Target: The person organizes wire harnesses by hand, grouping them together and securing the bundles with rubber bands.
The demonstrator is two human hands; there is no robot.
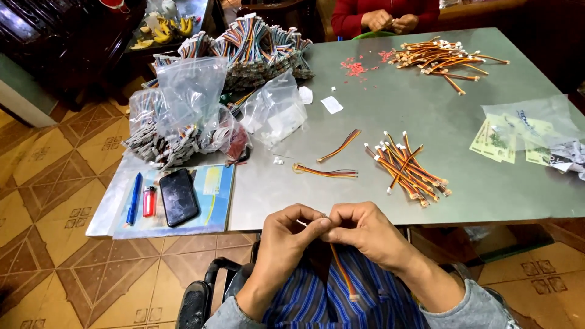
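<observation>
- Orange-and-red ribbon cable (342,274) hangs from the two hands, which meet just below the near edge of the grey table (426,122).
- Left hand (286,234) and right hand (365,231) have their fingertips pressed together on the cable's top end; both pinch it at one spot, thumbs and forefingers touching.
- From that pinch the cable's long axis runs down and slightly to the right, over the striped shirt (317,304), to a small white plug (353,297) at its free end.
- Neither hand is clearly nearer the top end; the right hand lies on the side toward which the cable trails.
- What sits between the fingertips is too small to make out.
- On the table just ahead lie two loose cables (332,161) and, to the right of them, a cable pile (408,167).
- Far left: clear bags (189,97) and bundled wire stacks (256,45).
- Near left corner: a black phone (178,196), a red lighter (149,201) and a blue pen (133,198) lie side by side on a booklet.
- Across the table another person's hands (384,21) work near a second cable heap (442,58).
</observation>
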